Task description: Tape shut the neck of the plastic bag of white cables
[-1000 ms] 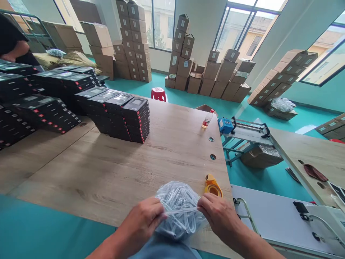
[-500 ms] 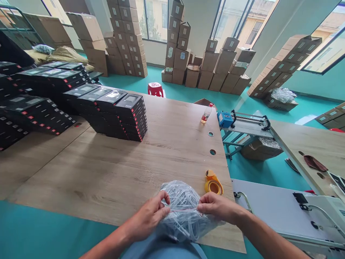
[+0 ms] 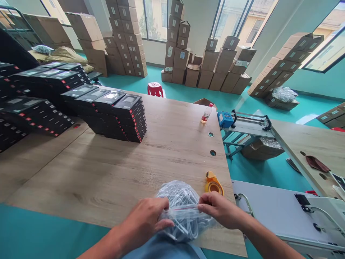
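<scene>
Clear plastic bag of coiled white cables (image 3: 185, 216) at the near edge of the wooden desk (image 3: 107, 180), likely light, soft and slippery, safest to grip along its red-lined top edge, with the left hand (image 3: 144, 216) and right hand (image 3: 219, 209) apart and clamped on either side. Just right of it, a yellow tape dispenser (image 3: 214, 184), the nearest obstruction. Farther along the desk, stacked black boxes (image 3: 126, 118) to the left, a plastic bottle (image 3: 206, 113) and blue-ended metal machine (image 3: 225, 119) to the right, then cardboard cartons (image 3: 178, 46) beyond on the teal floor (image 3: 183, 94).
</scene>
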A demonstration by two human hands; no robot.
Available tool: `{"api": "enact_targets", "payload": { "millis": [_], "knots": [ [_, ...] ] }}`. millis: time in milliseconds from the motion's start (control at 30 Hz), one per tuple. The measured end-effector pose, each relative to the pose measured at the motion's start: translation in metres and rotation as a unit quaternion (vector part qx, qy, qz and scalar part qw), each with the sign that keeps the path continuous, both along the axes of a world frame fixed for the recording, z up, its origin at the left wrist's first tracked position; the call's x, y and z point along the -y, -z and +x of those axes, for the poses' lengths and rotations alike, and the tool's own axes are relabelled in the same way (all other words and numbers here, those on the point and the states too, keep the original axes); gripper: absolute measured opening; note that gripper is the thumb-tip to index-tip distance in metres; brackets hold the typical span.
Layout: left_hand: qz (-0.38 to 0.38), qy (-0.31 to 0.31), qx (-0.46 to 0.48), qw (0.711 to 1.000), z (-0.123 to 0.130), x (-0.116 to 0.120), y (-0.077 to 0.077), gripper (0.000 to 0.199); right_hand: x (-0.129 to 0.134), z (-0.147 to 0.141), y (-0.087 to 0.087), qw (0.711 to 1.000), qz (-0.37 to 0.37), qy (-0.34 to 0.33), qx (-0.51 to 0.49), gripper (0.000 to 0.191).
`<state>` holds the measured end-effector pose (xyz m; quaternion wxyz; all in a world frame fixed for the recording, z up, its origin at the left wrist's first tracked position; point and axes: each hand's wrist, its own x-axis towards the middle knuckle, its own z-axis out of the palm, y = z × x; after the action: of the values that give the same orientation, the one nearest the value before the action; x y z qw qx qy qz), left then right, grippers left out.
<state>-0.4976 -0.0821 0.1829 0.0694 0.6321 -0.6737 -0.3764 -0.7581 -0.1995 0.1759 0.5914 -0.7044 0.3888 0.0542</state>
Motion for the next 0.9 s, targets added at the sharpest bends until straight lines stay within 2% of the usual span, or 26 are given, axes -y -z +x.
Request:
{"api": "enact_targets", "payload": {
  "millis": [100,233,367,500,600,667,900],
  "knots": [
    [-0.077,0.018,0.002,0.997,0.005,0.003,0.0,0.016,-0.001,0.002,-0.008,0.989,-0.143,0.004,0.028,0.027],
    [-0.2,0.016,0.0,0.98,0.011,0.013,-0.001,0.023,0.004,0.006,-0.009,0.951,-0.302,-0.001,0.064,0.027],
    [-0.226,-0.01,-0.034,0.973,0.01,0.015,-0.005,0.025,0.012,0.011,-0.008,0.897,-0.428,-0.03,0.104,0.028],
    [-0.219,-0.087,-0.056,0.97,0.006,0.007,-0.007,0.03,0.024,0.019,-0.011,0.823,-0.55,-0.078,0.12,0.029],
    [-0.155,-0.121,-0.056,0.979,0.005,0.003,-0.008,0.027,0.03,0.023,-0.01,0.789,-0.593,-0.114,0.111,0.03],
    [-0.113,-0.123,-0.051,0.985,0.006,0.002,-0.009,0.026,0.029,0.025,-0.008,0.779,-0.602,-0.132,0.113,0.03],
    [-0.066,-0.107,-0.026,0.992,0.008,0.007,-0.019,0.024,0.008,0.02,-0.022,0.805,-0.57,-0.09,0.139,0.012]
  ]
}}
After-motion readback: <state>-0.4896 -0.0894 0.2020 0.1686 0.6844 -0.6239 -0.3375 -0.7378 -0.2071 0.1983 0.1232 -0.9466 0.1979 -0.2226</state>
